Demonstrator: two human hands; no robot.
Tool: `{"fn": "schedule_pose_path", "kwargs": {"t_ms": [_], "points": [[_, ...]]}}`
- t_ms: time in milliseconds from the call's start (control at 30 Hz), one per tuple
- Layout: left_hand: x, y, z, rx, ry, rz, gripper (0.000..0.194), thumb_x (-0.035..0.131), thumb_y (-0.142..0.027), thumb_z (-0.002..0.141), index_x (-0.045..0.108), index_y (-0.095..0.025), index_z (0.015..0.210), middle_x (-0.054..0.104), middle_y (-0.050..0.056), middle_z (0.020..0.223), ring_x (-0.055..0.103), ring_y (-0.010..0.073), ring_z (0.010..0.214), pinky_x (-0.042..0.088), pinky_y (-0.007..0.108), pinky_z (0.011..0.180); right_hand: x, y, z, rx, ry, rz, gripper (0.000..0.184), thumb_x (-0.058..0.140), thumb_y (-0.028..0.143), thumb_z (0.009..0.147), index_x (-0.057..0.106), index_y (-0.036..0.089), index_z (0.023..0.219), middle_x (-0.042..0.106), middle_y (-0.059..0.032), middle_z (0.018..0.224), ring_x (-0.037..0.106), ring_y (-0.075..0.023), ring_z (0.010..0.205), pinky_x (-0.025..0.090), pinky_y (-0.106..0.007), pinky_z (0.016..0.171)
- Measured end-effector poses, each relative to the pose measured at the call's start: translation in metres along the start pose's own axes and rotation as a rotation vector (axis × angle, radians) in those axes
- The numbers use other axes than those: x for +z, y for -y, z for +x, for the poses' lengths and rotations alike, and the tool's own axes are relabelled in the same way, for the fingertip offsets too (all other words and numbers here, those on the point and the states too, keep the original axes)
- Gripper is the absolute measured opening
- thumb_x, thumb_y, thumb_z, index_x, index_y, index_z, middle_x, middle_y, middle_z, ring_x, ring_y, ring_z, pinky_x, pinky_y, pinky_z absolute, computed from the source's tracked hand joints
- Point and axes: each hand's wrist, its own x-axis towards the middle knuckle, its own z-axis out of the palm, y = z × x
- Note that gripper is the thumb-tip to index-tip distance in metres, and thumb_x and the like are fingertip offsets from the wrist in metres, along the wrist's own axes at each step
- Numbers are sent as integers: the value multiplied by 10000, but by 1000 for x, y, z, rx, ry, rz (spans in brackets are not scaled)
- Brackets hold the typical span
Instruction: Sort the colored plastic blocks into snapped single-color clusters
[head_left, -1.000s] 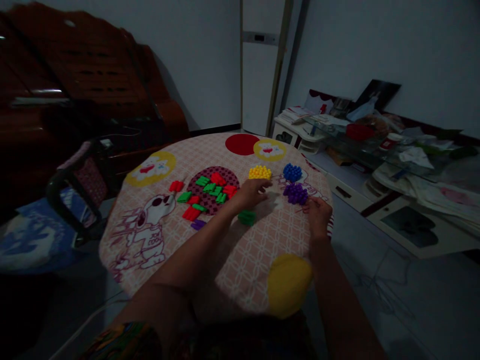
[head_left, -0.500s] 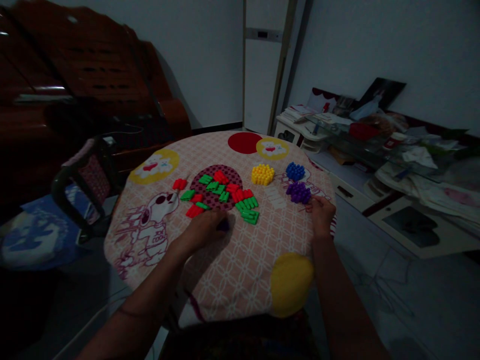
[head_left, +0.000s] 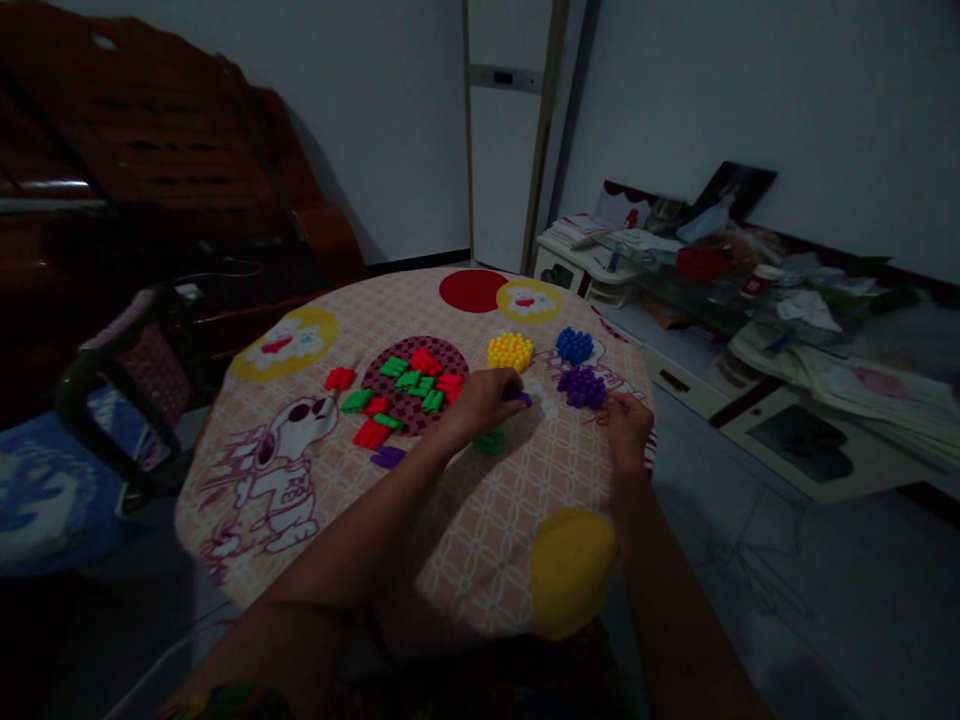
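My left hand [head_left: 484, 398] is closed on a small purple piece [head_left: 523, 399], held just above the round table [head_left: 480, 520] between the mixed pile and the purple pile [head_left: 580, 386]. My right hand [head_left: 627, 428] rests at the table's right edge beside the purple pile, fingers curled, and whether they hold anything stays hidden. Red and green pieces [head_left: 409, 385] lie scattered on the dark circle. A green cluster [head_left: 489, 442] sits under my left wrist. One purple piece [head_left: 388, 457] lies apart. Yellow pile [head_left: 510, 351] and blue pile [head_left: 574, 344] stand behind.
The tablecloth carries cartoon dog prints and a yellow spot [head_left: 571, 566]. A chair with a dark frame [head_left: 112, 400] stands at the left. A low white cabinet [head_left: 750, 400] with cluttered papers runs along the right wall. Dark wooden furniture [head_left: 150, 180] fills the back left.
My left hand went back to the near side of the pile, closed on a purple piece, and came forward to the right with it. My right hand stayed by the purple pile.
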Motion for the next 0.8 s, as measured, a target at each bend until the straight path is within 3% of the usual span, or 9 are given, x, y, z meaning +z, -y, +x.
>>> {"fn": "schedule_pose_path", "kwargs": {"t_ms": [167, 333, 567, 800], "points": [[49, -19, 48, 72, 20, 75, 213, 695, -177, 774, 721, -152, 983, 716, 114, 1001, 667, 262, 982, 511, 355, 879, -1, 3, -2, -20, 21, -27, 276, 568, 351, 714, 710, 153, 842, 638, 14, 562, 599, -166, 507, 517, -279, 512], [81, -22, 65, 105, -18, -19, 306, 662, -103, 731, 664, -142, 1034, 695, 132, 1058, 638, 292, 1032, 497, 404, 919, -1, 4, -2, -8, 17, -66, 291, 560, 369, 721, 718, 158, 843, 645, 5, 574, 605, -174, 534, 524, -285, 528], [102, -19, 61, 41, -117, -181, 447, 633, -64, 693, 542, -162, 1120, 652, 132, 1137, 611, 268, 1042, 484, 381, 916, -2, 1, -1, -32, 37, -52, 309, 550, 376, 732, 714, 149, 863, 658, -3, 618, 595, -163, 534, 521, -278, 538], [111, -21, 59, 52, -198, -212, 469, 578, -51, 715, 487, -166, 1160, 626, 128, 1157, 584, 254, 1077, 469, 388, 953, -2, -3, -1, -36, 42, -66, 328, 540, 381, 747, 714, 143, 890, 667, -12, 645, 600, -167, 552, 514, -281, 545]]}}
